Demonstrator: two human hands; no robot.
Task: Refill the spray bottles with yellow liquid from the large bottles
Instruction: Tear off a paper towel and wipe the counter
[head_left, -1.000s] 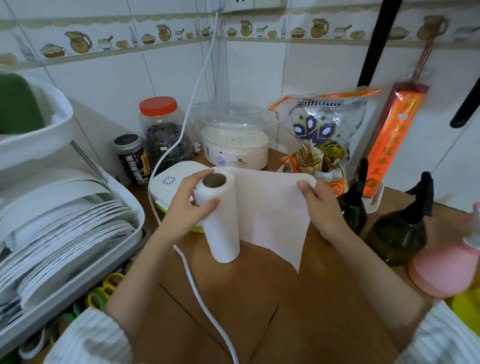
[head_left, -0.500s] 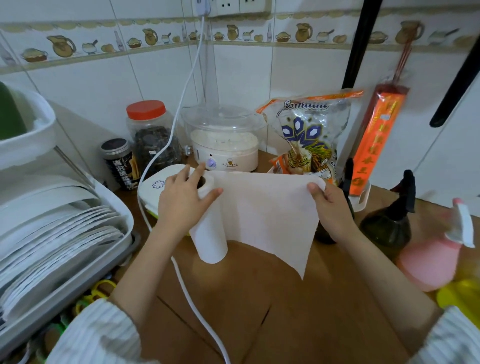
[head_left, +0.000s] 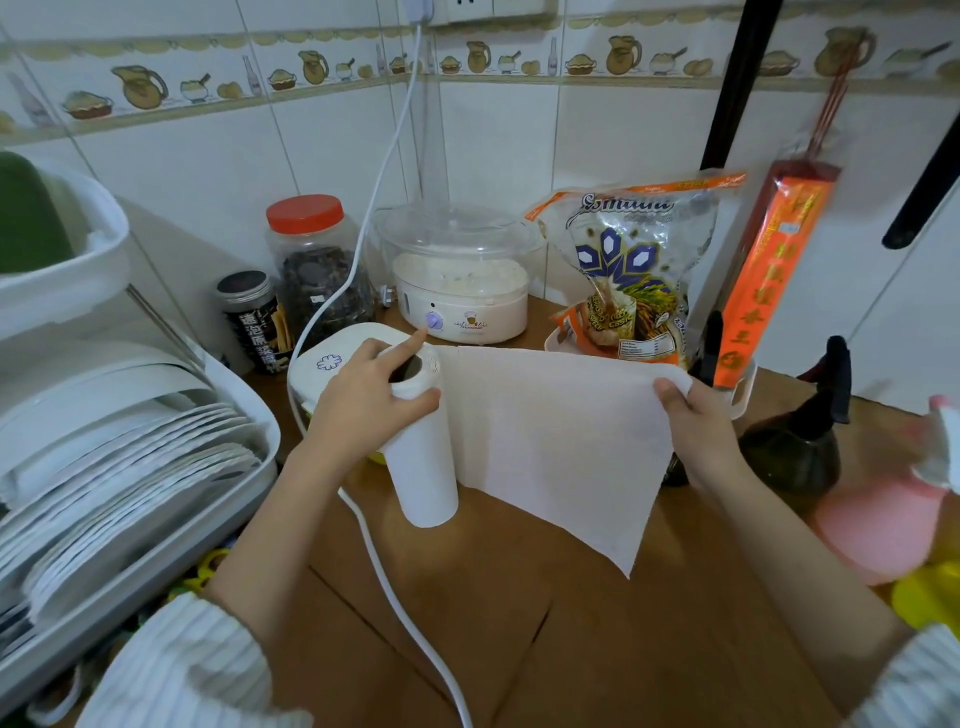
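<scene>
My left hand (head_left: 371, 402) grips the top of a white paper towel roll (head_left: 423, 467) held above the wooden counter. My right hand (head_left: 693, 428) pinches the top corner of the unrolled sheet (head_left: 550, 447), stretched out to the right. A dark green spray bottle (head_left: 792, 449) with a black trigger stands at the right. A second dark spray bottle (head_left: 706, 348) is mostly hidden behind the sheet and my right hand. A pink spray bottle (head_left: 883, 525) sits at the right edge. No large bottle of yellow liquid shows.
A dish rack (head_left: 130, 467) with several white plates fills the left. At the back stand a red-lidded jar (head_left: 317, 270), a black can (head_left: 254, 322), a white steamer (head_left: 460, 280) and a rice bag (head_left: 631, 270). A white cable (head_left: 384, 582) crosses the counter. A yellow thing (head_left: 930, 597) lies at right.
The sheet has been drawn further out from the roll as my right hand moved right. My left hand shifted on the roll's top, its forefinger now pointing out.
</scene>
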